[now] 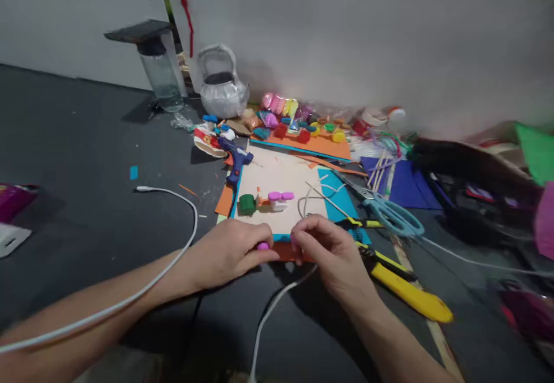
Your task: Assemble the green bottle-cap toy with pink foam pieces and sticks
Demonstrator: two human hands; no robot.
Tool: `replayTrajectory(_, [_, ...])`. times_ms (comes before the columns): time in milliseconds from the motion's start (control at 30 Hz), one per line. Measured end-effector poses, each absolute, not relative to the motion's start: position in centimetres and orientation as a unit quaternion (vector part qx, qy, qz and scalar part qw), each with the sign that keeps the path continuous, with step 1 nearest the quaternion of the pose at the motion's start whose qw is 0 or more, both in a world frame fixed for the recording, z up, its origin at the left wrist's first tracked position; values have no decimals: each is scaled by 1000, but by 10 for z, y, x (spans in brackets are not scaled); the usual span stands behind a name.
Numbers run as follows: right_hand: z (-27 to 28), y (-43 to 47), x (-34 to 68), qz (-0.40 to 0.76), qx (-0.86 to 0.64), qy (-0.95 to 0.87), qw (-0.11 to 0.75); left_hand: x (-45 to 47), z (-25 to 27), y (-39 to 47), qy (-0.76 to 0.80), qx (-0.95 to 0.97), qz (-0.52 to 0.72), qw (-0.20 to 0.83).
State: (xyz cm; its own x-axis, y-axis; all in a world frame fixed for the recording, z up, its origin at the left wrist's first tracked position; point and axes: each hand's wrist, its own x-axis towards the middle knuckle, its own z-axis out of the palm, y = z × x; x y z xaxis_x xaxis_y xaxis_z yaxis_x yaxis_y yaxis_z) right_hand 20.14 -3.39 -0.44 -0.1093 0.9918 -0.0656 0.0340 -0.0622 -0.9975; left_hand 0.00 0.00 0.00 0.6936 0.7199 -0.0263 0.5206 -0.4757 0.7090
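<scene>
My left hand [236, 250] is closed in a pinch on a small lump of pink modelling clay [262, 246]. Facing it, my right hand [331, 253] has its thumb and fingers pressed together, with a hint of pink at the tips; what they hold is too small to make out. Both hands are over the near edge of a pale board [264, 169]. On that board sit a green clay cylinder [247, 204], a small orange piece [261, 199] and a white piece topped with pink clay [280, 198].
A blue glue gun [237, 161] lies left of the board. On the right are blue-handled scissors [396, 216] and a yellow-handled tool [409, 290]. Behind are clay packets [279, 104], a kettle-shaped pot [223, 94] and a glass jar [160, 77]. A white cable [190, 239] crosses my left forearm.
</scene>
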Motion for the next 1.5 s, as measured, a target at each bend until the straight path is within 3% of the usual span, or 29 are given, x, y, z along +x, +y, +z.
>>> replayTrajectory(133, [-4, -31, 205, 525, -501, -520, 450, 1, 1, -1, 351, 808, 184, 436])
replayTrajectory(333, [-3, -36, 204, 490, -511, -551, 441, 7, -3, -5, 398, 567, 225, 685])
replayTrajectory(633, [-5, -41, 194, 416, -457, -640, 456, 12, -10, -3, 342, 488, 303, 744])
replayTrajectory(767, [-5, -41, 195, 313, -455, -701, 452, 15, -10, -4, 326, 489, 293, 754])
replayTrajectory(867, [-5, -41, 196, 270, -449, -732, 436, 14, -9, -5, 340, 511, 280, 739])
replayTrajectory(933, [-4, -41, 198, 274, -454, -723, 443, 11, -7, -6, 367, 581, 264, 677])
replayTrajectory(1067, [-4, -40, 199, 320, -491, -660, 471, 5, -6, -7, 338, 841, 159, 392])
replayTrajectory(1133, [-4, -40, 200, 338, -504, -643, 468, 4, -6, -7, 292, 902, 116, 297])
replayTrajectory(1233, [-4, -40, 201, 364, -510, -634, 454, 1, -4, -5, 267, 922, 77, 270])
replayTrajectory(1500, [-3, -39, 202, 353, -523, -648, 428, -9, 8, 0, 279, 905, 10, 323])
